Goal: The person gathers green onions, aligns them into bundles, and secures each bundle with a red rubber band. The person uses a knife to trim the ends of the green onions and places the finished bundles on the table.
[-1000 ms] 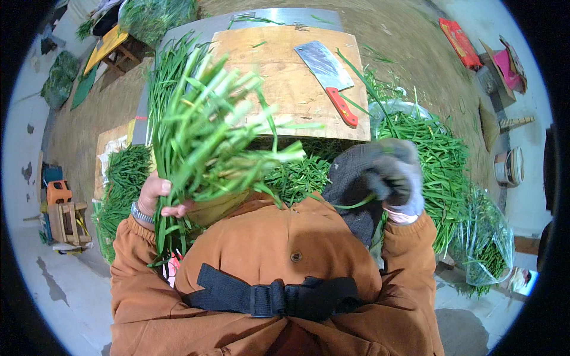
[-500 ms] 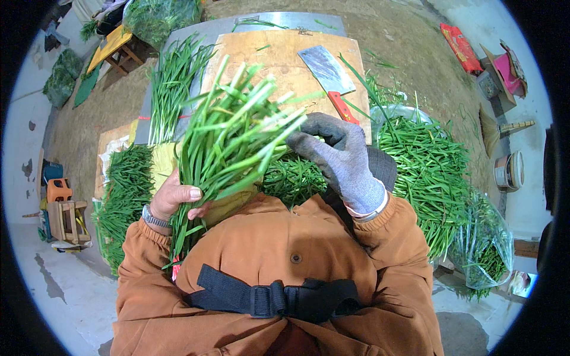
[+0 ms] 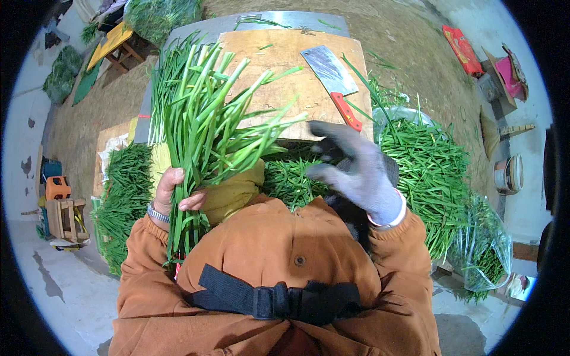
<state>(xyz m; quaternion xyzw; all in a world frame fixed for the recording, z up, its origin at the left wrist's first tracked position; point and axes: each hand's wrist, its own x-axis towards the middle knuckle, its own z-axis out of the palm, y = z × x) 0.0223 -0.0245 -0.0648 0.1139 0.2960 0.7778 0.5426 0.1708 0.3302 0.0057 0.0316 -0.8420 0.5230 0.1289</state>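
A bunch of garlic chives (image 3: 208,127) is gripped low down by my bare left hand (image 3: 178,193), its pale cut ends fanning up and to the right. My right hand (image 3: 359,172), in a grey glove with dark fingertips, is apart from the bunch, fingers spread and slightly blurred, with nothing in them. Just beyond it, a cleaver (image 3: 332,77) with a red handle lies on the wooden board (image 3: 267,53). More chives (image 3: 172,71) lie on the board's left side, partly hidden behind the bunch.
A large heap of chives (image 3: 424,172) stands at my right, beside a clear plastic bag (image 3: 484,249) of greens. Stacked chives (image 3: 124,202) lie at my left. Farther off are a yellow stool (image 3: 110,44), a wooden stool (image 3: 68,219) and a white bucket (image 3: 509,172).
The bunch has tipped left and more upright in my left hand, its stalks spreading. My right hand has moved away from the stalk ends, down and right, and its fingers have opened.
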